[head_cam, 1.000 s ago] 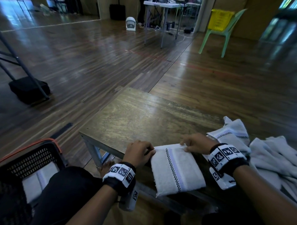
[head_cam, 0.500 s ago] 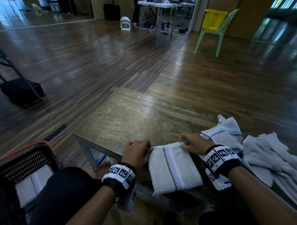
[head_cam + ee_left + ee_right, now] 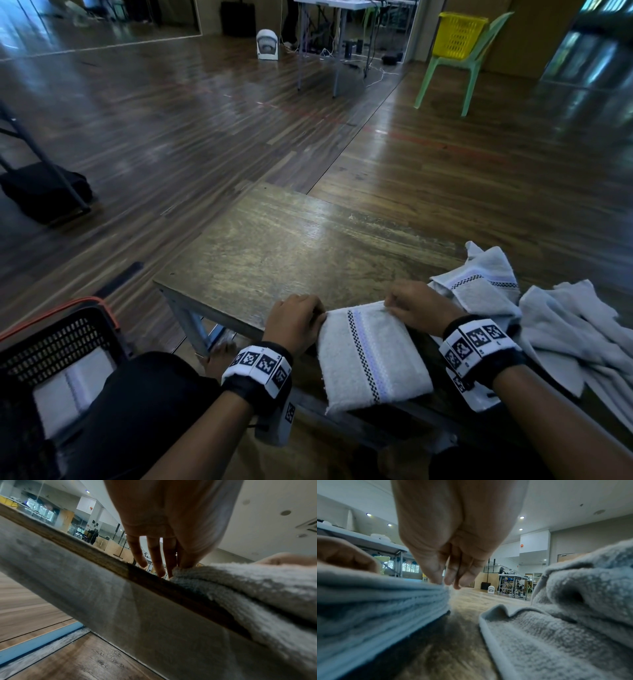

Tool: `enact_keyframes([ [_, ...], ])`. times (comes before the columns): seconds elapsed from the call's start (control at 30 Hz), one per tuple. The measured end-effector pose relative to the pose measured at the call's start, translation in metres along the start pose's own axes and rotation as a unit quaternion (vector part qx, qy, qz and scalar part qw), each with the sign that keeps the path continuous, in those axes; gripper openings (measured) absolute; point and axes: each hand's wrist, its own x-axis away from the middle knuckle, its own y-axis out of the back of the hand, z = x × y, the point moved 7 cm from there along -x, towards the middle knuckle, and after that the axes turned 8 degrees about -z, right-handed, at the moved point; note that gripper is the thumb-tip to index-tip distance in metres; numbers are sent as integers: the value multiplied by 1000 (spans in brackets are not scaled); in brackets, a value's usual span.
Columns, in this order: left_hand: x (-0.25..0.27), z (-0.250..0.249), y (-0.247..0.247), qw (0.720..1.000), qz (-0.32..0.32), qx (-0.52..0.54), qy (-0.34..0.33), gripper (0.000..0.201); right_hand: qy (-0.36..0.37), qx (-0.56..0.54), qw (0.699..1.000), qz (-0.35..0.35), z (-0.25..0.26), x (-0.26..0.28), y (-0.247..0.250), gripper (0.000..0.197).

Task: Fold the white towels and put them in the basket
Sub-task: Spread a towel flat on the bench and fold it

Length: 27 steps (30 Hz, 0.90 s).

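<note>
Folded towel (image 3: 371, 353): white terry, nubby pile, thick rectangular stack with a black checker stripe and pale lilac band running along its length. Long axis runs roughly 11-to-5 o'clock in the head view; near end overhangs the table's near edge. Left hand (image 3: 295, 322) pinches the far-left corner, thumb and forefinger clamped on the cloth, other fingers (image 3: 155, 555) straight, slightly apart, tips on the wood. Right hand (image 3: 419, 305) pinches the far-right corner, fingers together on the edge. Loose towels (image 3: 561, 329), same terry, crumpled, at 3 o'clock of the folded one, just beside it. Table (image 3: 294, 246): low, worn wood top, scuffed, metal frame. Black perforated plastic basket (image 3: 51, 342) with orange rim at 9 o'clock, on the floor, holding a folded white towel (image 3: 73, 387). Glossy wood-plank floor; green plastic chair (image 3: 455, 68) carrying a yellow basket at 1 o'clock.
</note>
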Motion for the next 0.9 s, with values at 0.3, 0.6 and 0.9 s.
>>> enact_keyframes([
  [0.3,1,-5,7,1000,-8,-6,-4,21,-28,-20,999,-28,-3,-4,0,37],
  [0.6,0,-7,12,1000,-15,-21,14,20,2,32,999,-37,6,-4,-1,16],
  [0.9,40,-69,-20,996,23,-64,-65,46,44,220,973,-56,33,22,-13,17],
])
